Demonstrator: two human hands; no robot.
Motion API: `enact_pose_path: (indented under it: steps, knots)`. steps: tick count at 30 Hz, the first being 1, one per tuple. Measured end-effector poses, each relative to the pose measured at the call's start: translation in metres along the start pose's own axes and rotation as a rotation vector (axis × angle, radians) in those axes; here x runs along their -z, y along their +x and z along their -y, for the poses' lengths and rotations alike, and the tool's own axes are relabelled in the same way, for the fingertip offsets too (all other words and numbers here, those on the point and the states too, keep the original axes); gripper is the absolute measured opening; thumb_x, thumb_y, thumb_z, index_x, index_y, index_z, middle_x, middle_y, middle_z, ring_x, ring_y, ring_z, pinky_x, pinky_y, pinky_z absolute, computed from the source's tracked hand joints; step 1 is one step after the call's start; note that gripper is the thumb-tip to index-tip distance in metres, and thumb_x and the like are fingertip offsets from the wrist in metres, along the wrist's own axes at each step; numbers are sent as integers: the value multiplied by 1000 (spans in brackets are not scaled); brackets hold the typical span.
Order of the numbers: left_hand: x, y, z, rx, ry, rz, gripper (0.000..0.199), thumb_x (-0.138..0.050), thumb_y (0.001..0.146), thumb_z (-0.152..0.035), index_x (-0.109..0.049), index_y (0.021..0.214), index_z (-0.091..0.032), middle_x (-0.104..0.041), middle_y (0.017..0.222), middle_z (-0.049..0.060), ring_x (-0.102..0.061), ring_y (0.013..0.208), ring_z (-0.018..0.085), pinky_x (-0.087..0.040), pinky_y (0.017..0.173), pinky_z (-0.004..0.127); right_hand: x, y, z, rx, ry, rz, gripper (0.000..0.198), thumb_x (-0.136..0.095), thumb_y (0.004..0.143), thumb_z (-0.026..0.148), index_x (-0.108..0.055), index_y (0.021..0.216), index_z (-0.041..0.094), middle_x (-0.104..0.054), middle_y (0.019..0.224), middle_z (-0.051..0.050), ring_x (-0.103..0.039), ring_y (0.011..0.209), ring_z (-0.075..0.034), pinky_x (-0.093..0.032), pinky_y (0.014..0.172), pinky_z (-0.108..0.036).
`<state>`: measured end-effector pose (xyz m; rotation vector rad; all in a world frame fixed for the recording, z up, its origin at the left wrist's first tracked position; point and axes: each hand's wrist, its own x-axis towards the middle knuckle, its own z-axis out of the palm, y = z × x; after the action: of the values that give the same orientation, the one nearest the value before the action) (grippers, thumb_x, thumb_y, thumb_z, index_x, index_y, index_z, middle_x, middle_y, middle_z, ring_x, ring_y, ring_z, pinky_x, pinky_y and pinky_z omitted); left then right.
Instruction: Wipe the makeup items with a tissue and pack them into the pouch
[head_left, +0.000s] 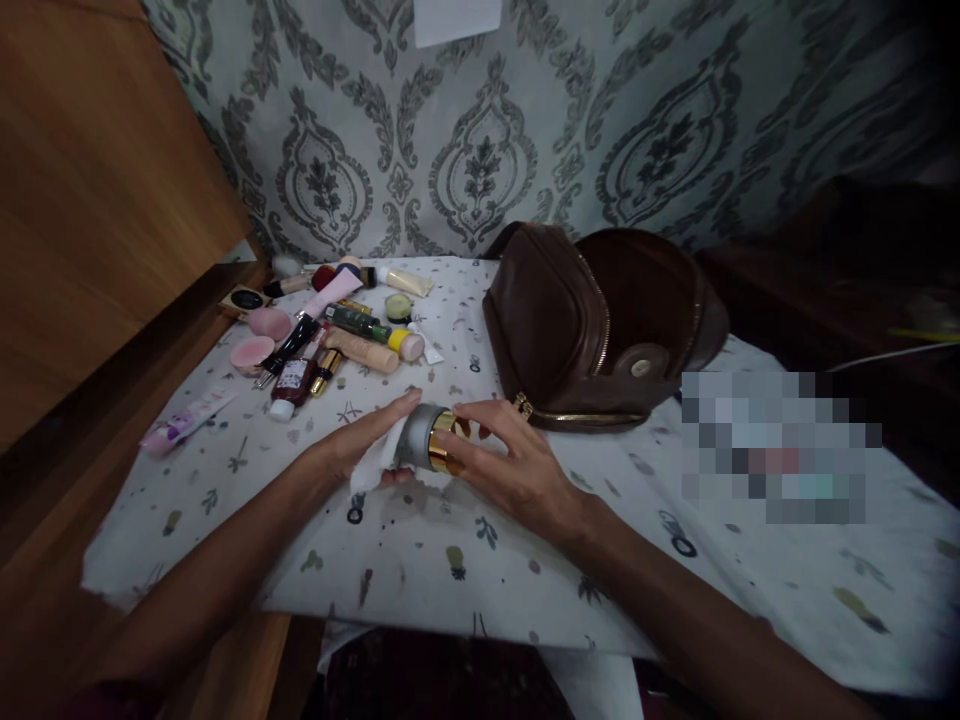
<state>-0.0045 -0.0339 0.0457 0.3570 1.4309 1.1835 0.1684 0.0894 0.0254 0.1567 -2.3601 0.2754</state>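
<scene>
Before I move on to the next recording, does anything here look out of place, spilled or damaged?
Yes, the pixelated patch at the right of the cloth: it hides whatever lies there. The bottles and tubes at the left lie jumbled, but I see no spill or damage there or on the held jar.

Left hand (367,432) gripping grey jar (411,438) with white tissue (367,475), right hand (521,465) at gold end (442,442), cosmetics (364,350) cluster beyond, brown bag (547,290) slumped to right.
</scene>
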Motion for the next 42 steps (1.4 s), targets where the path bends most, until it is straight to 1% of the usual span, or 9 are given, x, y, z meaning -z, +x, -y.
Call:
enact_pose_path:
  steps: [4,10,16,22,26,28,31,36,42]
  knots:
    - [-2,-4,-5,113,-20,-52,48,-61,81,-64,-67,75,-17,-62,57,1,-53,52,14,-43,45,25,-1,-4,1,1,-31,22,40,-55,95,17,-53,129,39,-57,128,-6,-58,108,-26,-56,85,-46]
    - [-4,-11,-12,72,35,-21,49,-62,80,-64,-62,66,-17,-55,50,-1,-44,43,11,-26,35,22,-2,-3,5,24,-38,24,43,-56,94,15,-51,129,39,-58,125,-5,-58,109,-26,-56,83,-44]
    - [-5,-4,-5,-9,34,12,51,-63,78,-67,-64,71,-16,-56,51,0,-45,42,11,-28,35,21,-2,-1,1,-32,84,-2,38,-59,94,24,-49,130,31,-56,116,-10,-58,99,-24,-56,75,-38]
    - [-3,-1,0,-20,21,42,54,-61,77,-69,-62,76,-16,-56,54,0,-47,46,11,-32,39,21,-2,-2,0,-92,142,-8,42,-59,94,25,-46,134,32,-56,118,-10,-59,104,-25,-56,79,-39]
    - [-6,1,3,-59,1,49,59,-61,73,-75,-63,77,-16,-56,53,0,-49,49,12,-37,43,22,-7,0,-2,-289,267,-12,68,-69,87,44,-37,143,25,-58,123,-14,-60,109,-29,-56,86,-46]
    - [-9,2,4,-81,10,101,62,-58,73,-78,-63,75,-16,-54,50,-1,-47,46,11,-35,42,23,-10,0,-3,-379,349,13,72,-74,79,51,-43,139,24,-60,122,-13,-61,110,-31,-55,89,-49]
    - [-12,2,5,-83,31,124,65,-55,73,-81,-62,72,-16,-53,48,-1,-46,42,11,-33,40,23,-11,1,-3,-421,451,23,67,-80,74,48,-52,129,23,-63,120,-11,-62,111,-30,-54,94,-49]
    - [-6,10,9,-191,133,73,62,-62,70,-77,-59,64,-16,-52,46,-2,-44,37,9,-33,38,22,-8,2,5,-386,450,-2,65,-78,77,37,-49,132,22,-59,133,-13,-56,125,-30,-47,105,-51]
    - [1,21,15,-330,166,25,57,-71,67,-69,-64,72,-13,-58,55,-1,-49,47,10,-38,47,22,-8,5,9,-512,579,-17,51,-79,74,35,-54,117,21,-67,109,-7,-66,99,-24,-56,84,-38]
